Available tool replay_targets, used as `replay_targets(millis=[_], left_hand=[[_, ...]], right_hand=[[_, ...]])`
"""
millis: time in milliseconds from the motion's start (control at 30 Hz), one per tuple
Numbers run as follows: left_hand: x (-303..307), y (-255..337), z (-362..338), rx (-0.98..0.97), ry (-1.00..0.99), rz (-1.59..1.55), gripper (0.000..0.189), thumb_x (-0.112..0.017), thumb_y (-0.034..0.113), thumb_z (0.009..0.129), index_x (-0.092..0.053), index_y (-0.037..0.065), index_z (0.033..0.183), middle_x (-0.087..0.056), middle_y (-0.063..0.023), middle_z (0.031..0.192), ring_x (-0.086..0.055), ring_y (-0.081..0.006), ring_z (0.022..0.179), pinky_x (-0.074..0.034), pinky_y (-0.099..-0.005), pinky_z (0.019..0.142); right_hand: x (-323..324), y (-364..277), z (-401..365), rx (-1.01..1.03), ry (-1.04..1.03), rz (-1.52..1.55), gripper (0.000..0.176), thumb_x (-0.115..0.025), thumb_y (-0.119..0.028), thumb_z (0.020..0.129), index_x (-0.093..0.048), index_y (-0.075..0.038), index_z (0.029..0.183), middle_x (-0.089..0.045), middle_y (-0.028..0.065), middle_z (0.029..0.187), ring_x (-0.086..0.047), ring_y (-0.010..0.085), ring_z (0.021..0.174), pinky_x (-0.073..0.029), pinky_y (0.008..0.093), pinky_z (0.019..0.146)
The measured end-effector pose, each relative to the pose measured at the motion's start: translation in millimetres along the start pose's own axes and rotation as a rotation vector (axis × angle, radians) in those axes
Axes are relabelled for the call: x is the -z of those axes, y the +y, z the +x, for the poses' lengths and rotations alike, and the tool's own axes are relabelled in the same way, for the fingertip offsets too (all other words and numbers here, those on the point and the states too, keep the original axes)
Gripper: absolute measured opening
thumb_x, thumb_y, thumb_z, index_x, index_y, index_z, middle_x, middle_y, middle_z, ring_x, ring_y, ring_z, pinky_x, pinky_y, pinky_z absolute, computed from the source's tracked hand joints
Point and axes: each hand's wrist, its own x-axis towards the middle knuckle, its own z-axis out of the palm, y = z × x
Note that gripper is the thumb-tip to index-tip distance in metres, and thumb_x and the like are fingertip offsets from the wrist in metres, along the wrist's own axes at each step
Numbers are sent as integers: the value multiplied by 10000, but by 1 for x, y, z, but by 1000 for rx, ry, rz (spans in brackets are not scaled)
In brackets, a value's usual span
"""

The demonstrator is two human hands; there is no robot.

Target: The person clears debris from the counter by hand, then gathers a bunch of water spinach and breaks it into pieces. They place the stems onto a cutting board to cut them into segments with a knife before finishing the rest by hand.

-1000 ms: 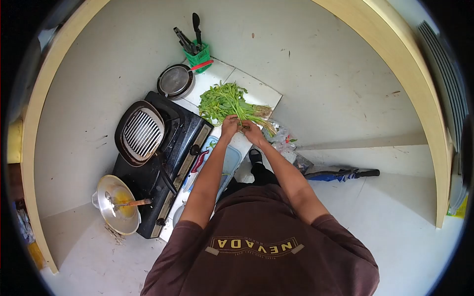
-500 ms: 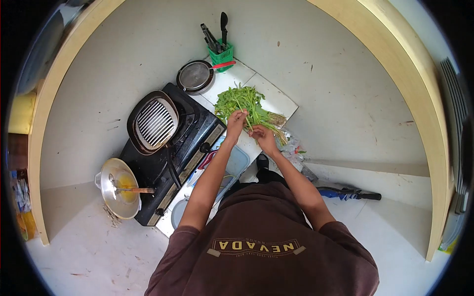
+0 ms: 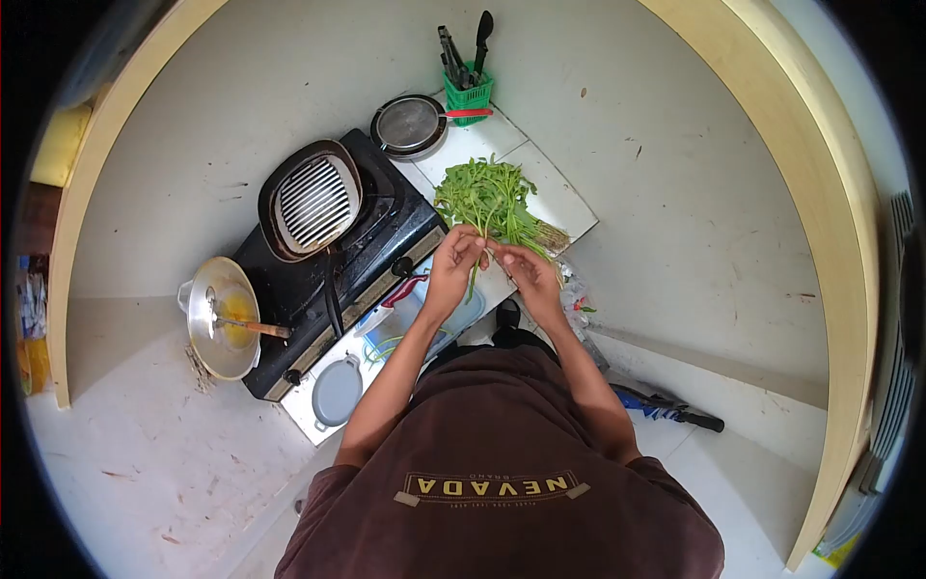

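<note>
A bunch of leafy greens (image 3: 485, 193) with long stems and pale root ends lies on the white tiled counter. Just in front of it, my left hand (image 3: 453, 265) pinches a green stalk, part of which hangs below the fingers. My right hand (image 3: 529, 275) meets the left at the same stalk, its thumb and fingers closed together on it. The fingers partly hide where each hand grips. Beneath my left forearm is a blue tray (image 3: 467, 311) with cut green stems, and a red-handled knife (image 3: 403, 292) beside it.
A black gas stove (image 3: 371, 261) carries a ridged grill pan (image 3: 315, 203) and a metal wok (image 3: 207, 328) holding oil and a wooden-handled utensil. Behind are a strainer (image 3: 407, 124) and a green utensil basket (image 3: 469, 96). A grey lid (image 3: 337, 394) lies nearby.
Both hands have come closer together and drawn slightly toward my body, and the stalk now hangs below them. The head view has shifted, showing more of the grey lid and knife.
</note>
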Motion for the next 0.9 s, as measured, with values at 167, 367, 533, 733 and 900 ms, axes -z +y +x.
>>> replay_targets(millis=[167, 367, 533, 733, 900], left_hand=[[-5, 6, -25, -27, 32, 13, 118, -626, 98, 1038, -595, 13, 1112, -690, -65, 962, -612, -128, 806, -487, -278, 766], [4, 12, -47, -57, 269, -9, 107, -626, 98, 1040, -614, -5, 1068, -690, -84, 1021, -693, -155, 894, -573, -313, 828], [12, 16, -61, -91, 555, -223, 109, -641, 108, 1029, -619, 11, 1075, -699, -94, 1090, -694, -176, 1011, -575, -348, 934], [42, 19, -85, -153, 734, -239, 166, -629, 134, 1039, -641, 25, 1164, -698, -81, 1084, -648, -144, 943, -542, -314, 891], [52, 25, -112, -231, 799, -232, 172, -599, 150, 1057, -640, 34, 1177, -657, -44, 1028, -554, -101, 823, -446, -261, 756]], right_hand=[[-24, -43, 12, 130, -53, -24, 197, -680, -102, 1006, -686, 16, 1163, -688, 78, 1090, -671, 146, 1000, -535, 298, 893], [-45, -27, 19, 193, -148, 9, 95, -703, -63, 975, -689, 22, 1015, -654, 70, 1028, -661, 139, 933, -547, 287, 832], [-53, -11, 14, 174, -246, -53, 83, -711, -70, 971, -701, 8, 1000, -678, 60, 1013, -653, 131, 951, -530, 288, 836], [-35, 51, 32, -18, -348, -355, 147, -737, -152, 958, -732, -16, 1013, -752, 78, 943, -681, 154, 800, -538, 313, 755], [-23, 145, 52, 13, -433, -620, 132, -758, -132, 910, -739, -22, 980, -745, 131, 956, -715, 230, 787, -544, 351, 696]])
